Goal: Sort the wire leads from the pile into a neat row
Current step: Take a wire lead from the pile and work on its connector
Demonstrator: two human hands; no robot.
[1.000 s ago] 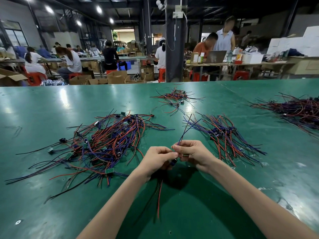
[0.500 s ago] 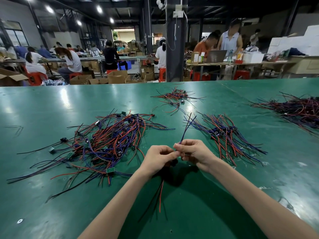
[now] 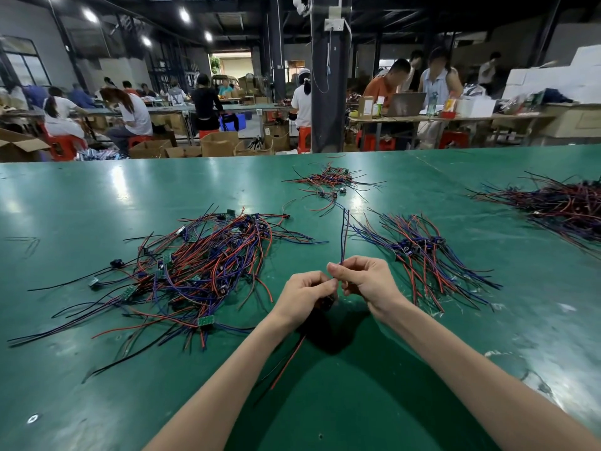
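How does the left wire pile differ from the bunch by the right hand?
The left pile is bigger and tangled; the right bunch is smaller, its leads roughly side by side. The left pile shows small green boards; the right bunch has dark connectors gathered mid-length. Both hold red and blue leads on the green table.

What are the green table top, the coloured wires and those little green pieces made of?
Table top: seemingly a smooth vinyl or rubber mat, semi-glossy; the lamps reflect softly in it.
Wires: flexible plastic insulation, red, blue and black, fairly matte; they curve limply.
Little green pieces: likely small circuit boards, flat and stiff-looking.
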